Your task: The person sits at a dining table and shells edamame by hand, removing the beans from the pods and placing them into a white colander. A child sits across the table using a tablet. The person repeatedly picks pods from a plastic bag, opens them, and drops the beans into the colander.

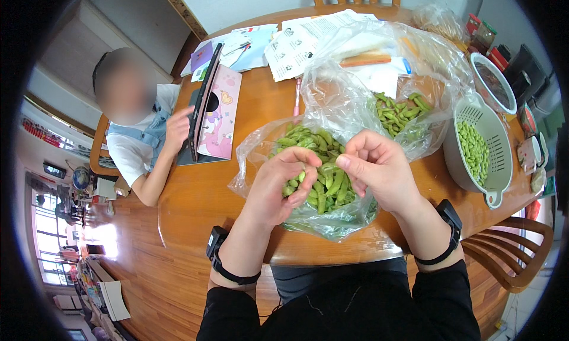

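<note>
A clear plastic bag (249, 156) of green edamame pods (338, 187) lies open on the table in front of me. Above it my left hand (278, 185) is curled, with a pale green bean (302, 176) showing inside its fingers. My right hand (380, 170) faces it with thumb and forefinger pinched together near the pods. Whether a pod is between those fingertips is unclear against the green behind. Off to the right, a grey-green colander (500, 159) contains shelled beans (473, 150). More pods (398, 114) rest on another spread of clear plastic (335, 90) behind my right hand.
Across the left side sits another person (138, 132), one hand at a tablet in a dark case (206, 105). Printed papers (300, 41) and a pink pen (297, 96) lie farther back. A white-rimmed basin (511, 105), jars (484, 36) and mugs (529, 154) line the right edge.
</note>
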### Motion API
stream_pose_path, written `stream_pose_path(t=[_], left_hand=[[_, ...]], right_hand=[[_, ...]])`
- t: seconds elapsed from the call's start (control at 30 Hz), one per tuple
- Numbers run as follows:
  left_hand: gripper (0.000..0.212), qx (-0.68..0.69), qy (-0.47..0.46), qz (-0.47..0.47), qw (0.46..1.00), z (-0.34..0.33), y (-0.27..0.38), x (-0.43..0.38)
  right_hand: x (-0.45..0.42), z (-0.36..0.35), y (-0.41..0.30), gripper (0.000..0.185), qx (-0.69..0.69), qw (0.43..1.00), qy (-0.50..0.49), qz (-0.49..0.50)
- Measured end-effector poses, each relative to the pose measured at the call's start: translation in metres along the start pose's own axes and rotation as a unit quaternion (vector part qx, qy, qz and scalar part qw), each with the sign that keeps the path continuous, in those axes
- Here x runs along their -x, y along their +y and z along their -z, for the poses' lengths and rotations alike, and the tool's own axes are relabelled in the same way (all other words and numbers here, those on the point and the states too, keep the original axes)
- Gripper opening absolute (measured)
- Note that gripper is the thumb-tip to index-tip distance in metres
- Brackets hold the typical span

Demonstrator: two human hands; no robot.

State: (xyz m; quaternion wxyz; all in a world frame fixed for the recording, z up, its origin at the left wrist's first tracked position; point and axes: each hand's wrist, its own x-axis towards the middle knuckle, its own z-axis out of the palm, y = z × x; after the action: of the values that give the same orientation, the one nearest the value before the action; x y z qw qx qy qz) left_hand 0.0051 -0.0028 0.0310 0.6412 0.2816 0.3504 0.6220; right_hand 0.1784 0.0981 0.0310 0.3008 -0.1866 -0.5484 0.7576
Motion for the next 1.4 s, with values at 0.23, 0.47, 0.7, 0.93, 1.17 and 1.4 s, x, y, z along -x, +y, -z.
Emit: stream_pose_path(t=[0.23,0.47,0.7,0.93,1.17,1.4], left_hand=[[0.013,-0.220,0.046,-0.034,0.974,-0.006,-0.017,0.001],[0.010,-0.122,0.056,-0.042,0.990,-0.003,-0.018,0.000],[0.011,-0.245,0.103,-0.098,0.959,-0.002,-0.013,0.002],[0.013,-0.289,0.113,-0.107,0.944,-0.005,-0.013,0.002],[0.012,-0.151,0.073,0.019,0.986,-0.007,-0.003,0.002],[0.014,-0.073,0.037,0.074,0.994,-0.009,0.003,0.003]], right_hand=[[0.000,-0.007,0.004,0.017,-0.043,0.999,-0.009,-0.020],[0.000,-0.011,0.010,0.024,0.124,0.989,0.008,0.085],[0.002,-0.004,0.004,0.020,0.417,0.871,-0.011,0.260],[0.001,-0.007,0.001,0.020,0.470,0.825,0.004,0.314],[0.001,-0.004,0.005,0.019,0.487,0.801,0.017,0.347],[-0.006,-0.002,0.008,0.021,0.461,0.761,0.004,0.457]])
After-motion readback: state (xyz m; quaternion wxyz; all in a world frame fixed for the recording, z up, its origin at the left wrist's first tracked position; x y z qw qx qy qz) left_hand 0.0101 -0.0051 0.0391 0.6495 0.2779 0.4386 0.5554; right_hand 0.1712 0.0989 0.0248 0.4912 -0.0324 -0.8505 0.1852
